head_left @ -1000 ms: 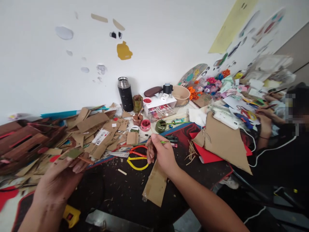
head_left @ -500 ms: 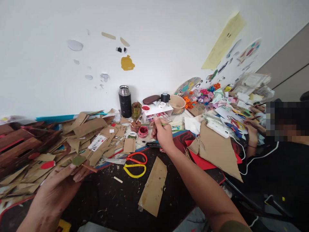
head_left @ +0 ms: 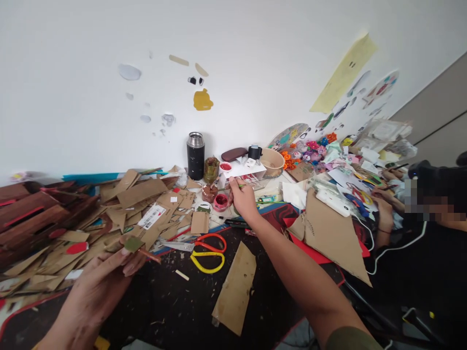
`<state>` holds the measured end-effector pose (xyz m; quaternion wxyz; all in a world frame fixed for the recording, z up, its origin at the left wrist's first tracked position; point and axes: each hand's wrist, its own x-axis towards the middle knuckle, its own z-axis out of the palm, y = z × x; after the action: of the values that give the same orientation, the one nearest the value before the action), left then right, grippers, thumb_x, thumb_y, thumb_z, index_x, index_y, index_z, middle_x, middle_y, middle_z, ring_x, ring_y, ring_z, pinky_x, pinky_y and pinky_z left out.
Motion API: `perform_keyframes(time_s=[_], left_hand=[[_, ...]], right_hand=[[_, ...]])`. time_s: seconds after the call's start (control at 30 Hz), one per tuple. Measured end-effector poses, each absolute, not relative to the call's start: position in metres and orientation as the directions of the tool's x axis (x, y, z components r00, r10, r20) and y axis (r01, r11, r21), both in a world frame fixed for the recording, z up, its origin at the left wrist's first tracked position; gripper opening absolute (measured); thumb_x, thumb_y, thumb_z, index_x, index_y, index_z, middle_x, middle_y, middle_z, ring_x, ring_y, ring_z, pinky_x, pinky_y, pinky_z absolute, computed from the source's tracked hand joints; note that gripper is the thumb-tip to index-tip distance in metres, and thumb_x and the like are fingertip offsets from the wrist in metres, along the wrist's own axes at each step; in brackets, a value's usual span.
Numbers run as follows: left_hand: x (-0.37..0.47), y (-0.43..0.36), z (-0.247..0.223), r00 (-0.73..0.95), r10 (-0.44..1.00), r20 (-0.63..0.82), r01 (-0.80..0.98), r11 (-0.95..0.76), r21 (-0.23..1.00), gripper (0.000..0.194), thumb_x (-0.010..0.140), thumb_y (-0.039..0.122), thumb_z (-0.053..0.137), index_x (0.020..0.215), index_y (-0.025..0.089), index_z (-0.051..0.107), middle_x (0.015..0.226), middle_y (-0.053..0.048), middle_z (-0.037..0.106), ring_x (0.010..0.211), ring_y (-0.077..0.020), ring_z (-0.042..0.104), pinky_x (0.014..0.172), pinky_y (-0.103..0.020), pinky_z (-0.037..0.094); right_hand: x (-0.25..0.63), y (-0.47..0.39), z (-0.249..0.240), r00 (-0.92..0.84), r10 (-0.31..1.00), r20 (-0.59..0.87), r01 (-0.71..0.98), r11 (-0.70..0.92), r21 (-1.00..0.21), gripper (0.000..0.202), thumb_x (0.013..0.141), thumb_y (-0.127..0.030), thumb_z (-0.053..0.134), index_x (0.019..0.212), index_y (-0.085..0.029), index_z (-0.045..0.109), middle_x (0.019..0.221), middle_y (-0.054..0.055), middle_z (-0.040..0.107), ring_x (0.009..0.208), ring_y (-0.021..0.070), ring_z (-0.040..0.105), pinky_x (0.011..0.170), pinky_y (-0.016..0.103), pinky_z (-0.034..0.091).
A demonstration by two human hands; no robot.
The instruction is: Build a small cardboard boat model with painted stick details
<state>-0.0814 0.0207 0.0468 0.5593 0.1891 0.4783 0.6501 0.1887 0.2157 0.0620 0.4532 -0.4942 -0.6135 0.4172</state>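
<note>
My left hand (head_left: 104, 277) is closed on a small cardboard piece with a green-painted face (head_left: 133, 244) and a brown strip (head_left: 150, 254) sticking out to its right. My right hand (head_left: 241, 195) pinches a thin brush, its tip end pointing left over the brown paint pot (head_left: 209, 192). Just left of that hand stands the pot of red paint (head_left: 221, 201). Behind the pots are an olive-stained jar (head_left: 211, 169) and a black flask (head_left: 196, 155). Scissors with orange and yellow handles (head_left: 207, 253) lie open on the dark mat between my hands.
Cardboard scraps (head_left: 142, 192) are heaped on the left beside brown painted pieces (head_left: 32, 218). A cardboard strip (head_left: 236, 289) lies in front. Large cardboard (head_left: 328, 233), a white power strip (head_left: 332, 202) and cables are at right, where another person's hands (head_left: 383, 209) work.
The view has shifted, so most things appear slightly farther right and lower. The green-faced piece is still in my left hand, and my right hand remains beside the paint pots.
</note>
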Motion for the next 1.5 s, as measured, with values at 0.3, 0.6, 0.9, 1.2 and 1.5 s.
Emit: perform_keyframes(time_s=[0.3, 0.6, 0.9, 1.2, 1.5], left_hand=[[-0.077, 0.021, 0.044, -0.275, 0.93, -0.243, -0.584, 0.039, 0.811, 0.049, 0.059, 0.036, 0.102, 0.055, 0.017, 0.057, 0.056, 0.003, 0.045, 0.052, -0.0095, 0.04, 0.048, -0.023, 0.043], [-0.074, 0.022, 0.048, -0.225, 0.958, -0.18, -0.582, 0.016, 0.813, 0.048, 0.065, 0.036, 0.1, 0.055, 0.016, 0.057, 0.055, 0.003, 0.045, 0.052, -0.0091, 0.04, 0.048, -0.022, 0.042], [-0.07, 0.021, 0.051, -0.222, 0.955, -0.197, -0.575, 0.035, 0.817, 0.044, 0.064, 0.04, 0.1, 0.065, 0.018, 0.062, 0.055, 0.005, 0.044, 0.052, -0.009, 0.038, 0.05, -0.024, 0.037], [-0.071, 0.021, 0.058, -0.274, 0.942, -0.191, -0.534, 0.016, 0.845, 0.042, 0.061, 0.038, 0.101, 0.071, 0.019, 0.065, 0.057, 0.006, 0.045, 0.051, -0.0085, 0.037, 0.049, -0.024, 0.032], [-0.094, 0.013, 0.081, -0.457, 0.874, -0.166, -0.395, -0.032, 0.918, 0.043, 0.056, 0.038, 0.101, 0.07, 0.021, 0.065, 0.057, 0.006, 0.048, 0.051, -0.0087, 0.04, 0.05, -0.022, 0.035]], right_hand=[[0.186, 0.21, 0.055, -0.127, 0.99, 0.066, 0.122, 0.082, -0.989, 0.051, 0.091, -0.075, 0.063, 0.085, -0.024, 0.061, 0.045, -0.008, 0.054, 0.037, 0.0161, 0.052, 0.04, 0.027, 0.033], [0.195, 0.201, 0.055, -0.107, 0.994, -0.015, 0.015, -0.013, -1.0, 0.06, 0.08, -0.074, 0.077, 0.105, -0.022, 0.061, 0.048, -0.009, 0.058, 0.035, 0.0149, 0.055, 0.033, 0.022, 0.031], [0.207, 0.177, 0.058, 0.053, 0.997, 0.048, -0.123, 0.055, -0.991, 0.052, 0.086, -0.073, 0.075, 0.096, -0.024, 0.061, 0.051, -0.009, 0.054, 0.036, 0.0127, 0.053, 0.035, 0.022, 0.033], [0.224, 0.126, 0.056, 0.093, 0.996, 0.005, -0.268, 0.03, -0.963, 0.048, 0.088, -0.067, 0.077, 0.095, -0.021, 0.065, 0.053, -0.01, 0.048, 0.037, 0.0091, 0.044, 0.033, 0.019, 0.031], [0.254, 0.069, 0.029, 0.128, 0.988, -0.092, -0.312, -0.048, -0.949, 0.05, 0.084, -0.065, 0.083, 0.077, -0.018, 0.066, 0.05, -0.008, 0.042, 0.038, 0.0072, 0.038, 0.034, 0.018, 0.033]])
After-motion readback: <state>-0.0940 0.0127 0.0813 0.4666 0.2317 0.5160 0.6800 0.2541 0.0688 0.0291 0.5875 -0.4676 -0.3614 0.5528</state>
